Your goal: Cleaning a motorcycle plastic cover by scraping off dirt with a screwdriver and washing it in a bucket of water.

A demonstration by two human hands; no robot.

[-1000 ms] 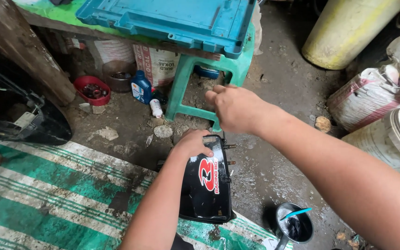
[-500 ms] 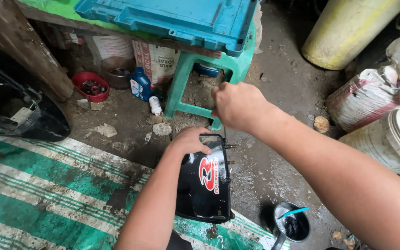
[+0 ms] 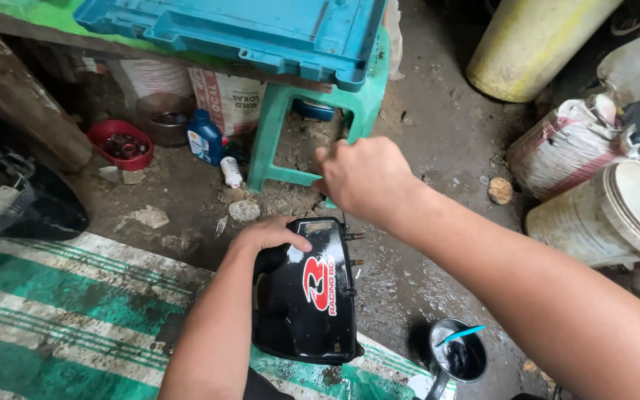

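Note:
A glossy black housing (image 3: 309, 296) with a red emblem stands on edge at the border of a green-and-white striped mat (image 3: 61, 311). My left hand (image 3: 270, 235) rests on its upper left corner, fingers curled over the top edge. My right hand (image 3: 361, 178) hovers just above the housing's far end, fingers bunched together; whether it pinches something small is hidden. Short metal studs (image 3: 355, 249) stick out of the housing's right side.
A green plastic stool (image 3: 312, 126) carries a blue tool case (image 3: 261, 30) straight ahead. A blue bottle (image 3: 204, 138), a small white bottle (image 3: 230, 172) and a red bowl (image 3: 121, 144) sit left of it. A small tin with a blue brush (image 3: 459, 357) stands right; white buckets (image 3: 616, 215) farther right.
My right hand has stayed above the housing's far end, closing its fingers slightly. The left hand keeps its hold on the top corner; the view has shifted a little.

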